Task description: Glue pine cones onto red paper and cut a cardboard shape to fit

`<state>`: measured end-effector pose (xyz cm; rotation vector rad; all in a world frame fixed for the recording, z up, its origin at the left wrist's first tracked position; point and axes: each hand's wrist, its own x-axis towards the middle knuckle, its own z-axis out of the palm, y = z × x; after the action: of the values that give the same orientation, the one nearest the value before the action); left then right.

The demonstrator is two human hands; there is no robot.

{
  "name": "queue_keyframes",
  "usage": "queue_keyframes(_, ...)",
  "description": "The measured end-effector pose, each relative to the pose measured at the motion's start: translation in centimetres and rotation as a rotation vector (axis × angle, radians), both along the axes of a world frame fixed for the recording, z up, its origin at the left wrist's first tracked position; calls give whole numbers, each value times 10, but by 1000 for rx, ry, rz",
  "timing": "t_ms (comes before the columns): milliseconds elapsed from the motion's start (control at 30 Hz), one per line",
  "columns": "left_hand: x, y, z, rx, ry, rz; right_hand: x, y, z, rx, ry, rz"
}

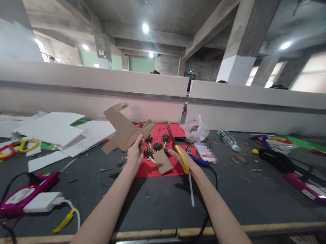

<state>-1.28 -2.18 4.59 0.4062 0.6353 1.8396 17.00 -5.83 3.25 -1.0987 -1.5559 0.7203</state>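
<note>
My left hand (135, 151) grips a torn, irregular sheet of brown cardboard (123, 128), lifted above the table. In my right hand (178, 156) is a pair of scissors (186, 162) with yellow handles, its blades pointing up and away from me. A small rectangular cardboard piece (163, 161) shows between my hands; whether it is held or lies on something I cannot tell. Several pine cones (158, 146) with green strips sit beneath on red paper (148, 172). Beside my right hand is a blue-handled tool (198, 160) with a black cord.
White boards (53, 127) and another pair of scissors (3, 151) lie at left, near a purple power strip (28, 194). A plastic bag (196, 128), a bottle (228, 140) and a second purple strip (307, 188) are at right. A low partition (97, 106) closes the back.
</note>
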Motion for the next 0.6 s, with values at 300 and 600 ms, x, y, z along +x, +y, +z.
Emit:
queue_keyframes(300, 9, -5, -1, 51, 110, 11, -1, -5, 5, -41, -342, 84)
queue_keyframes(600, 23, -13, -6, 136, 465, 31, 0, -7, -1, 12, -281, 313)
